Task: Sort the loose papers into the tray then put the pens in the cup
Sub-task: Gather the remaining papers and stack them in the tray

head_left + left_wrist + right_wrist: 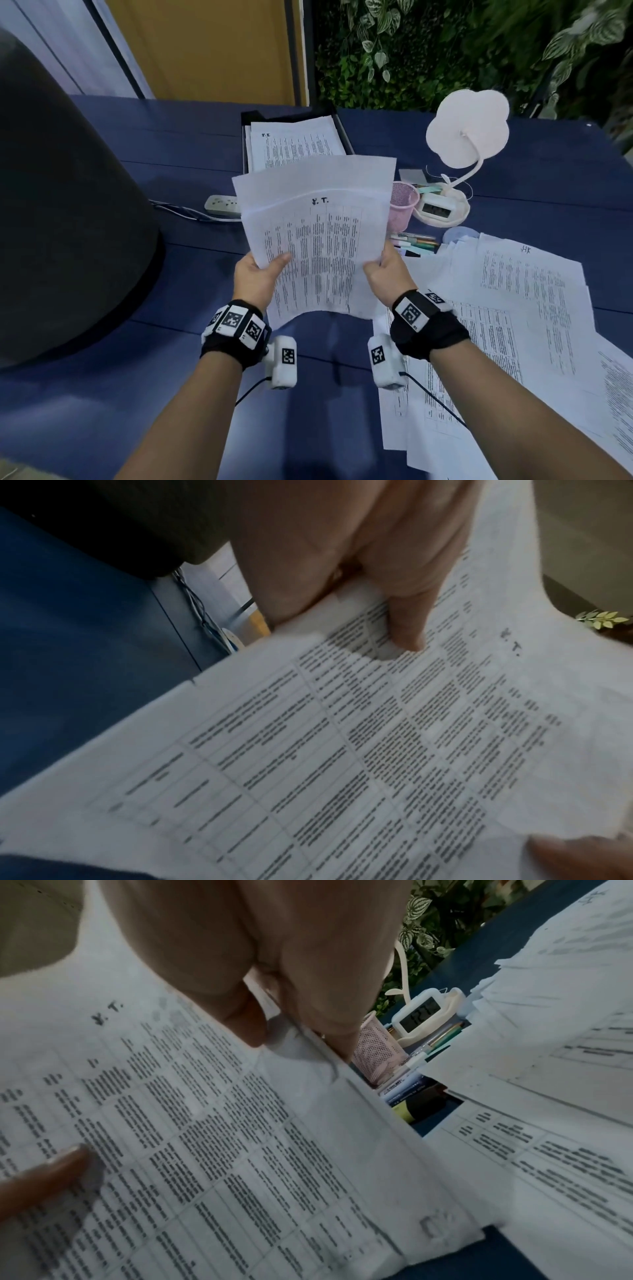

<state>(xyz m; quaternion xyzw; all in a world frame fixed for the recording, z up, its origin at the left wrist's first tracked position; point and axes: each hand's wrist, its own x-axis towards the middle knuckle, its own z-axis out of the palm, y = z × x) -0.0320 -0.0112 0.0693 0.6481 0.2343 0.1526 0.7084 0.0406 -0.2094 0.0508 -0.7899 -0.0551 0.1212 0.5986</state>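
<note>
Both hands hold up a small sheaf of printed papers (315, 236) above the blue table, lifted and bowed. My left hand (262, 274) pinches its left edge, thumb on the printed face (407, 631). My right hand (383, 270) pinches the right edge, thumb on top (246, 1020). Behind the sheaf stands the black tray (344, 132) with papers lying in it. More loose papers (513, 325) are spread on the table at right. The pink mesh cup (402, 205) stands just right of the sheaf, with several pens (416, 241) lying in front of it.
A white desk lamp (466, 137) with a small clock (436, 208) in its base stands behind the cup. A power strip (222, 205) with cables lies at left. A large dark round object (68, 205) fills the left side. Plants line the back.
</note>
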